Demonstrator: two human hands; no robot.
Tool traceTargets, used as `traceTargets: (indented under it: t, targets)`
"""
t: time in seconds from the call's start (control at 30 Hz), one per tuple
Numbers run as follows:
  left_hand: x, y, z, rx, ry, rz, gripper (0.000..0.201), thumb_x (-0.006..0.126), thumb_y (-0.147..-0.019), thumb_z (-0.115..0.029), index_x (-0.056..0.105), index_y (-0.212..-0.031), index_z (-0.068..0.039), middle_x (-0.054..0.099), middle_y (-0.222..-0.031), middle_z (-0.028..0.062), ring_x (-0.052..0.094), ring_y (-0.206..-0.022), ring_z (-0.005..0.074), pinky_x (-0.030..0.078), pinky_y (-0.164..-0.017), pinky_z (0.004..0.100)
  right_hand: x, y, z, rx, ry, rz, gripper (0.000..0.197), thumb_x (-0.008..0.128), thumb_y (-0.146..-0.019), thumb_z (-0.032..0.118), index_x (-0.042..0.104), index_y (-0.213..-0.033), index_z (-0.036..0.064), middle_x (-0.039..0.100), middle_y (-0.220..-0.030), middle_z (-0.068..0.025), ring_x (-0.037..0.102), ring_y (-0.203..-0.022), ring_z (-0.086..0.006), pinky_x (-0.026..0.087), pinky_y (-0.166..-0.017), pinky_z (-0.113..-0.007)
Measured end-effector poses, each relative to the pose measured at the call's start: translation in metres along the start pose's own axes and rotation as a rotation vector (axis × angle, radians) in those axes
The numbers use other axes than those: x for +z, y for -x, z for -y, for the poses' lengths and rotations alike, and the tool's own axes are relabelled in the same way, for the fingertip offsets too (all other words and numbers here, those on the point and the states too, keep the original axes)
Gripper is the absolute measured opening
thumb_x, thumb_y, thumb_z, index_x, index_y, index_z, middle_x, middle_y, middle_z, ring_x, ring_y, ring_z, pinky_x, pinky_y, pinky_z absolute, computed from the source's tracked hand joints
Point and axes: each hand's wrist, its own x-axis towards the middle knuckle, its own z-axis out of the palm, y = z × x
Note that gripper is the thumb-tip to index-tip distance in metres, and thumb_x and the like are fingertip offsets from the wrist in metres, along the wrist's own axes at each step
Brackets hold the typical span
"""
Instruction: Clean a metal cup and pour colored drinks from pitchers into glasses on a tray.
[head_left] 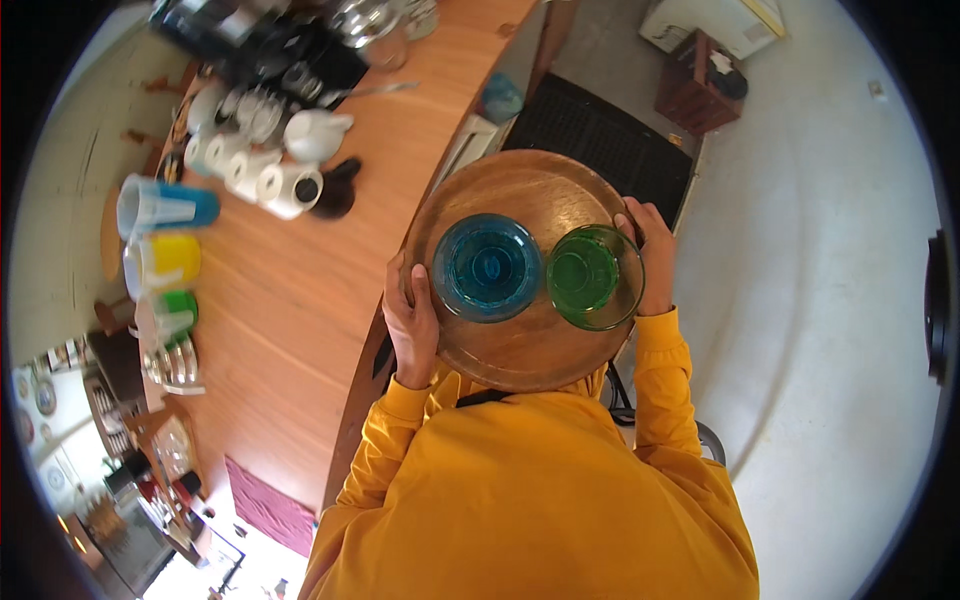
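Note:
A round wooden tray [510, 355] is held in front of my body, beside the counter's edge. My left hand [411, 325] grips its left rim, with the thumb over the top. My right hand [652, 252] holds the right rim, fingers curled around it close to the green glass. On the tray stand two glasses side by side: one with blue liquid [490, 268] at the left and one with green liquid [583, 280] at the right. The undersides of both hands' grips are hidden by the tray.
Along the wooden counter [300, 290] stand white pitchers [290, 188], a blue jug [170, 207], a yellow jug [165, 262] and a green one [172, 312]. A black mat [600, 125] and a dark red crate [697, 85] lie on the floor ahead. A pale wall [830, 270] rises at the right.

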Motion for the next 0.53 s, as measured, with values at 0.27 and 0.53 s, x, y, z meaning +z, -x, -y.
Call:
traceTargets:
  t: [0.27,0.53]
  targets:
    - [0.094,-0.066,-0.038,0.087,-0.01,0.211,0.035,0.052,-0.104,-0.024,0.055,-0.125,0.004,0.065,-0.103,0.0174,0.06,-0.091,0.022,0.048,-0.082,0.0319,-0.04,-0.038,-0.065,0.105,0.133,-0.167,0.024,0.062,-0.093,0.008,0.064,-0.113,-0.0044,0.063,-0.096,-0.0184,0.063,-0.088,-0.0375,0.051,-0.077,-0.04]
    - [0.188,-0.142,-0.076,0.162,-0.039,0.398,0.028,0.049,-0.105,-0.018,0.055,-0.127,-0.003,0.066,-0.111,0.0124,0.06,-0.1,0.0202,0.047,-0.089,0.0323,-0.074,-0.102,-0.11,0.206,0.065,-0.301,0.025,0.062,-0.093,0.01,0.065,-0.115,-0.0003,0.063,-0.098,-0.0187,0.063,-0.089,-0.0378,0.05,-0.079,-0.041]
